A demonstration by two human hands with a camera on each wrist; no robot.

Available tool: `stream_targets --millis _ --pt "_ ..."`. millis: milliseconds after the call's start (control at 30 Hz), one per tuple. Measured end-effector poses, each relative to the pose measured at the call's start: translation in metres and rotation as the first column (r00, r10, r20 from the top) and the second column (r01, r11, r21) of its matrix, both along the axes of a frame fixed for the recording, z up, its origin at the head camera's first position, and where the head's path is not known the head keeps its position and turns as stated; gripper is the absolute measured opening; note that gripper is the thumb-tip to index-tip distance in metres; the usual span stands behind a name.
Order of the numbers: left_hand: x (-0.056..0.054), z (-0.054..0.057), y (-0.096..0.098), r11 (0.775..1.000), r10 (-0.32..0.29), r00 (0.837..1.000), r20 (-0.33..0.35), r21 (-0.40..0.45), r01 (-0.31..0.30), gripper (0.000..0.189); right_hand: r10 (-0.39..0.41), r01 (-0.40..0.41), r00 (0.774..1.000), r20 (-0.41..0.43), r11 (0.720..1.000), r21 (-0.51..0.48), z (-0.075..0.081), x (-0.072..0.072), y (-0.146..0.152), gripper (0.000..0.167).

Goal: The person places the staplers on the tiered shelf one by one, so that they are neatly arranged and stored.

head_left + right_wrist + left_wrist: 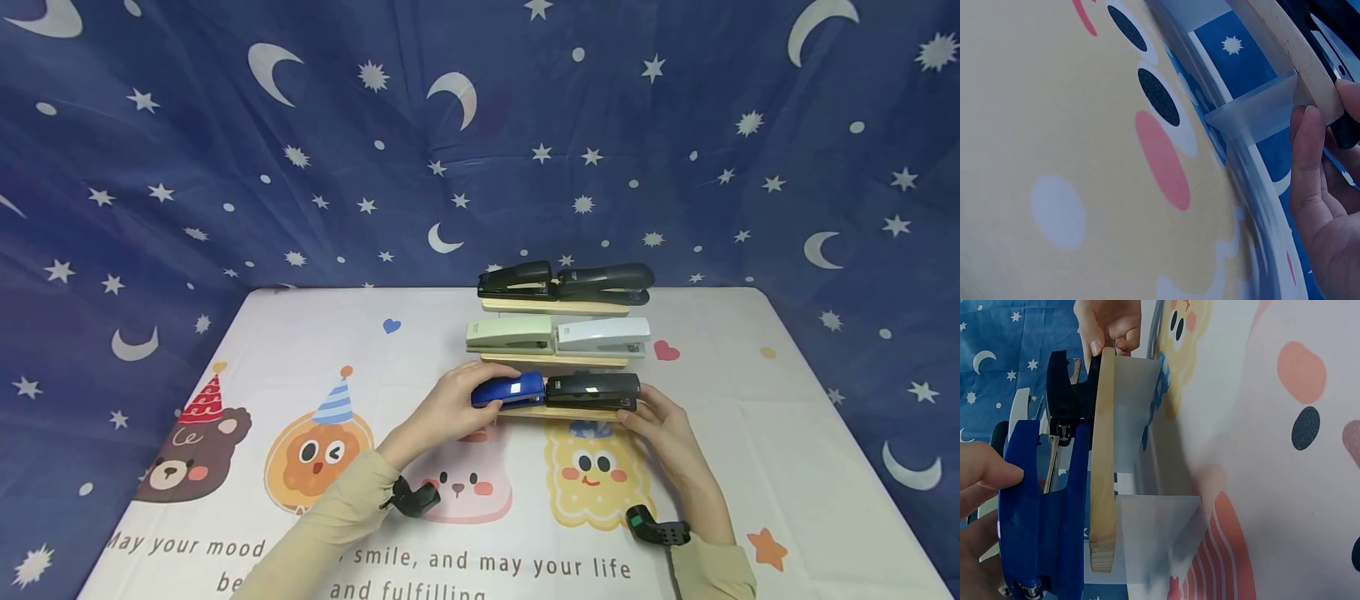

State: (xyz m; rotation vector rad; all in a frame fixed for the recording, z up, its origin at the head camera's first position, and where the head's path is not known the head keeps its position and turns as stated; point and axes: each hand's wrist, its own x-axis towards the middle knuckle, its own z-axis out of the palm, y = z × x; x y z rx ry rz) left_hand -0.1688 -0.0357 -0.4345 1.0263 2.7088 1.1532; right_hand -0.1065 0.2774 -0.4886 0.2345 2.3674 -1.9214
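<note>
A blue stapler (pixel 508 390) lies lengthwise on the left half of the lowest wooden shelf board (pixel 562 412). My left hand (pixel 453 404) grips its left part, the thumb on the front side and fingers over the top. End to end with it, on the right half, is a black stapler (pixel 592 390). Around that stapler's right end my right hand (pixel 663 425) has its fingers, with the thumb low at the front beside the board's end. In the right wrist view, fingertips (pixel 1310 128) touch the wood and the stapler's base.
Behind, a light green stapler (pixel 510 333) and a white stapler (pixel 603 335) sit on the middle board (pixel 555 360). Two dark staplers (pixel 517 279) occupy the back board (pixel 555 307). Translucent supports (pixel 1160 519) carry the boards. A printed cloth (pixel 300 350) covers the table; a starry curtain (pixel 495 192) hangs behind.
</note>
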Motion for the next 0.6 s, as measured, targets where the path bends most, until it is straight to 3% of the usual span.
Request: stream_targets --millis 200,600 --pt "-0.0032 -0.0006 -0.0003 1.000 -0.007 1.000 0.030 -0.011 0.007 0.041 0.000 0.000 1.000 0.006 1.000 -0.008 0.0006 -0.0007 -0.0016 0.061" --pt "-0.0076 0.0047 0.0018 0.996 -0.043 0.999 0.003 -0.073 0.043 0.043 -0.002 0.001 1.000 -0.022 0.999 -0.045 -0.0039 -0.0011 0.0009 0.063"
